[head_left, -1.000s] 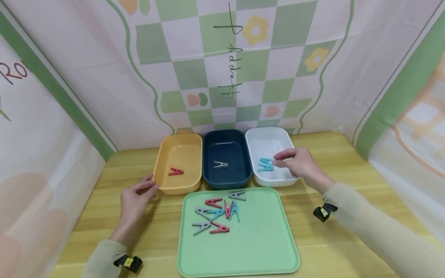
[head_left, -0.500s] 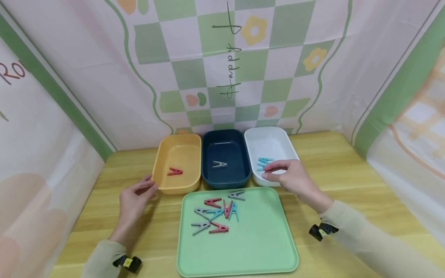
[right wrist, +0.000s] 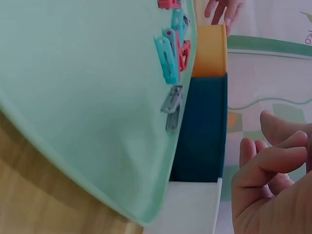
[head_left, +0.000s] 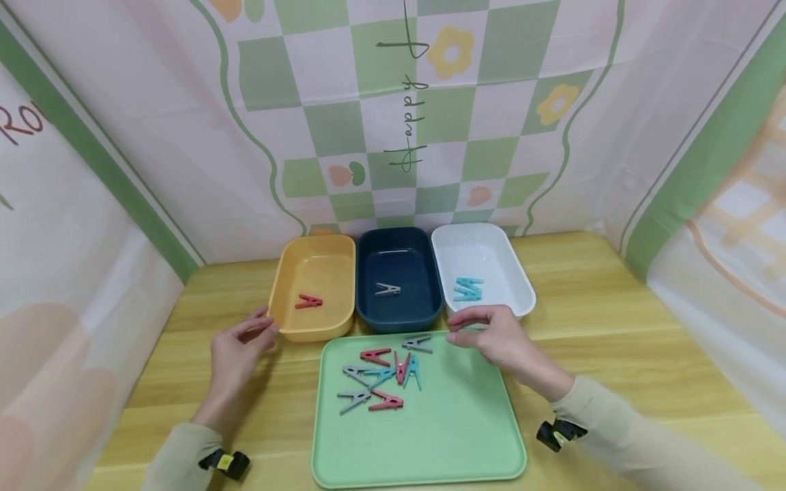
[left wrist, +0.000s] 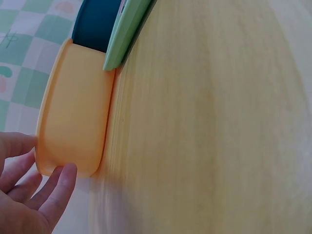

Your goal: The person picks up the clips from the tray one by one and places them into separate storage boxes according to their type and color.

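Note:
My left hand (head_left: 239,351) rests its fairly straight fingers (left wrist: 61,190) against the outside of the yellow bin (head_left: 312,333), at its near left corner. Nothing is between the fingers of my right hand (head_left: 497,341), which hovers loosely bent above the far right corner of the green tray (head_left: 442,436), in front of the white bin (head_left: 525,293). On the tray lie several clothespins: grey (head_left: 417,344), red (head_left: 387,402) and blue (head_left: 413,372). Two blue clothespins (head_left: 469,289) lie in the white bin, a grey clothespin (head_left: 388,289) in the dark blue bin (head_left: 399,320), and a red clothespin (head_left: 309,301) in the yellow bin.
The three bins stand side by side at the back of the wooden table (head_left: 583,273), against a patterned cloth (head_left: 387,123). In front of them, close up, sits the tray. Each wrist carries a small black camera.
My right hand has moved back and left from over the blue clothespins in the white bin to over the tray's far right corner. The left hand has stayed at the yellow bin.

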A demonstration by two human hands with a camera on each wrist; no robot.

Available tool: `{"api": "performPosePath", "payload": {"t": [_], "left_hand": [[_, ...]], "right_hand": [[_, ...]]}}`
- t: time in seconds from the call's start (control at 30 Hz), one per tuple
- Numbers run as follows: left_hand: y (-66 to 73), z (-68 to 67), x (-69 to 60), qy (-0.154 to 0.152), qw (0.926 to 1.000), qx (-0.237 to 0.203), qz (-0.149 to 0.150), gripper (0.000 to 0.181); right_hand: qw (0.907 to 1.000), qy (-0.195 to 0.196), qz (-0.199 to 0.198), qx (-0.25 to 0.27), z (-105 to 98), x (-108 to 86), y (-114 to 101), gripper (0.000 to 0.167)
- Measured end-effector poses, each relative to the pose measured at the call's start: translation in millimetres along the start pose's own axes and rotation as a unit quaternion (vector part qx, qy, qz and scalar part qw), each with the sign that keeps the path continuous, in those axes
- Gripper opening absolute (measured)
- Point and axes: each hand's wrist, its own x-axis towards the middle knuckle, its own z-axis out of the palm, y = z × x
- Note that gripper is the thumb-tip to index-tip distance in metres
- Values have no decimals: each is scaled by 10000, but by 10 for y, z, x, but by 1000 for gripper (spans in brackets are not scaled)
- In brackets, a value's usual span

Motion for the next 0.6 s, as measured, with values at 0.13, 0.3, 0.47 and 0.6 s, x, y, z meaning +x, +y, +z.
{"api": "performPosePath", "payload": {"t": [0.13, 0.3, 0.47, 0.6], "left_hand": [[-13, 6, -1, 0, 10000, 15, 64, 28], [-35, 11, -11, -39, 10000, 71, 21, 27], [-9, -3, -3, -44, 10000, 73, -32, 29], [9, -16, 3, -49, 9999, 91, -27, 30]], "right_hand": [[9996, -23, -170, -203, 73, -5, 23, 26], [9996, -49, -159, -239, 148, -1, 62, 30], [9996, -25, -127, -246, 195, 11, 69, 33], [9996, -39, -99, -269, 217, 17, 52, 32]]}}
